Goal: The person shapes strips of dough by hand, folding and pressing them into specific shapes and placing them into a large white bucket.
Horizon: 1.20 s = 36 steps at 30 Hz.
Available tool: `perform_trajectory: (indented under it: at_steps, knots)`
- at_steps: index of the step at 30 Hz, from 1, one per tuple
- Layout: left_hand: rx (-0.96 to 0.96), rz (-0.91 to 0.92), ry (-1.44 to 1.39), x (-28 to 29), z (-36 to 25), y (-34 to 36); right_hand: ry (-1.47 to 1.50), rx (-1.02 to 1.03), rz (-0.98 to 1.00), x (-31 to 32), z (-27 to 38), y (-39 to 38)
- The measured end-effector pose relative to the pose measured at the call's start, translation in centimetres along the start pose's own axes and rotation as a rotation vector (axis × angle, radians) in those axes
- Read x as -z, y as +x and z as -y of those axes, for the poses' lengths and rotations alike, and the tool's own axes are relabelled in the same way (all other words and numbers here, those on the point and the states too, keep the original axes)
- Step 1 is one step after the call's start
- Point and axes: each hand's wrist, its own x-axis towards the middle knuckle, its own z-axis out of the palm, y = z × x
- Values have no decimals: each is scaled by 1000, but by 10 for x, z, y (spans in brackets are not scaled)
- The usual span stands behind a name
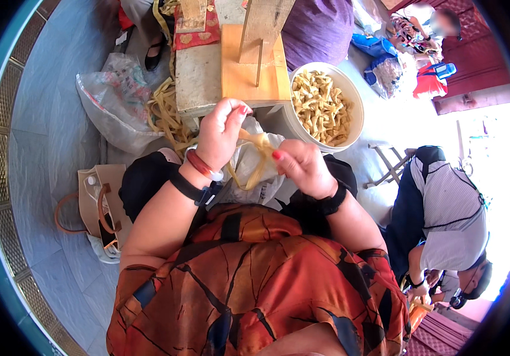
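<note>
Over my lap, both hands are on a soft pale yellow strip (261, 142) that looks like bean curd skin. My left hand (220, 133) pinches one end between thumb and fingers. The closed fingers of my right hand (307, 167) grip the strip's other side. A loop or knot lies between the hands, and a tail hangs below it. Just beyond my right hand is a white bucket (357, 110) full of knotted yellow pieces (320, 107). Past my left hand, long loose strips (169, 115) lie in a heap beside a translucent plastic bag (115, 107).
Ahead stands a low table (198, 83) with a wooden board (255, 83) and an upright wooden piece (264, 29). A beige handbag (97, 202) is at my left. On the right are a folding stool (388, 166) and a bending person (454, 207). Others sit farther off.
</note>
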Motion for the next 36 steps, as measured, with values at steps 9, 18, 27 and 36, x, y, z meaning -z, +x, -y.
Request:
perform_trajectory:
  at_steps: [9,18,27,36]
  knots:
    - [-122,121,13,-13,-3,-6,-227,348,-47,-1,-7,25]
    - [-61,110,134,16,-9,6,502,95,-57,-3,-34,25]
    - [-153,-67,448,9,6,7,332,-15,-34,-15,-34,23]
    - [222,281,166,23,1,33,-254,152,-323,22,-30,58]
